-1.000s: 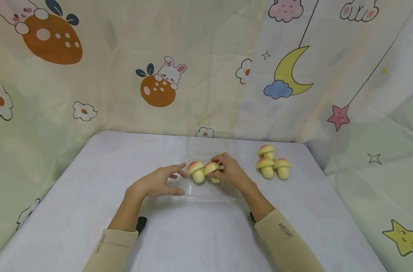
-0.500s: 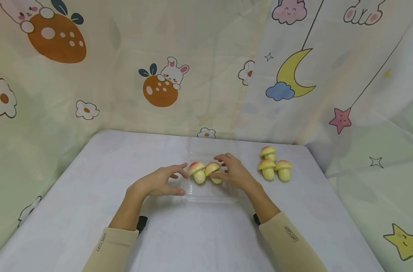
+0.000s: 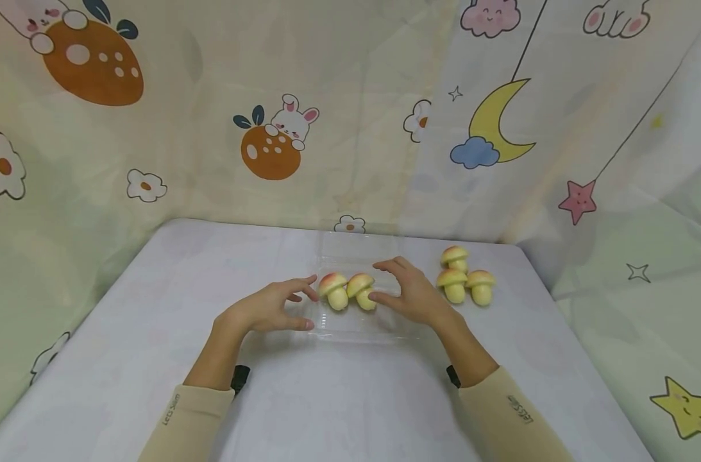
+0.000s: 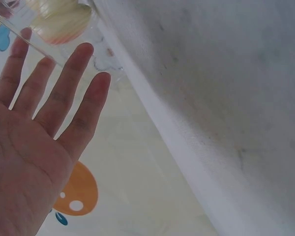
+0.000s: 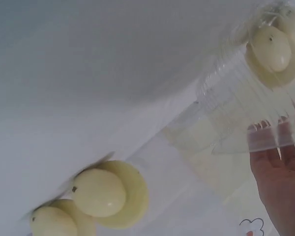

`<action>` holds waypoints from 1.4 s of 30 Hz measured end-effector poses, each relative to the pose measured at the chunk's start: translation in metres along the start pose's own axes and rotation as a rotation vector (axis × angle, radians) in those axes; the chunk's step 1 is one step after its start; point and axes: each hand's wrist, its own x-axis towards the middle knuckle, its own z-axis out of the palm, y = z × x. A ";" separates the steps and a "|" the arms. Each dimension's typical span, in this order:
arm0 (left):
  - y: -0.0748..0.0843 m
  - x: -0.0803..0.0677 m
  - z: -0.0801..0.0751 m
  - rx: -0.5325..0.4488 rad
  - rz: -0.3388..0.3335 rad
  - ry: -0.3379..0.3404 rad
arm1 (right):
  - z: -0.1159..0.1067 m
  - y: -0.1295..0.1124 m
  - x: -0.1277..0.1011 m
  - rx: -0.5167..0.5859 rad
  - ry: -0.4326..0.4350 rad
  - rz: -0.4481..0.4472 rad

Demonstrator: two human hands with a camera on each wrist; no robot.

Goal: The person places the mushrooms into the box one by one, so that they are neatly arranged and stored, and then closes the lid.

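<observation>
Only in the head view are both hands and the whole layout seen: a clear plastic tray (image 3: pixel 350 324) lies mid-table (image 3: pixel 154 308), with two mushroom-shaped buns (image 3: pixel 347 290) standing side by side in it. Three more buns (image 3: pixel 462 277) are grouped on the table at three o'clock of the tray, well apart from it.

The undersides of the buns are shown by the right wrist view alone, one through the ribbed tray wall (image 5: pixel 236 98) and two loose ones (image 5: pixel 96 196) outside. In the left wrist view a bun cap (image 4: pixel 59 19) is glimpsed through the tray edge, just past the fingertips.

The left hand (image 3: pixel 266 309) is held at nine o'clock of the tray, fingers spread and straight, its grip open on nothing. The right hand (image 3: pixel 410 295) is held at three o'clock, fingers relaxed, grip open, thumb tip just beside the right bun; whether contact is made cannot be told.

The tray's far rim is barely made out against the table.
</observation>
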 end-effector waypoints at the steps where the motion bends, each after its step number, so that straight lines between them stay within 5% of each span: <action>1: 0.000 0.000 0.000 -0.002 -0.003 -0.001 | -0.001 0.000 -0.001 -0.006 0.005 -0.002; 21: -0.001 0.003 -0.001 0.008 0.001 -0.009 | -0.037 0.037 -0.031 -0.025 0.130 0.078; 42: -0.001 0.002 -0.001 -0.009 -0.014 -0.005 | -0.051 0.084 -0.055 -0.065 0.243 0.043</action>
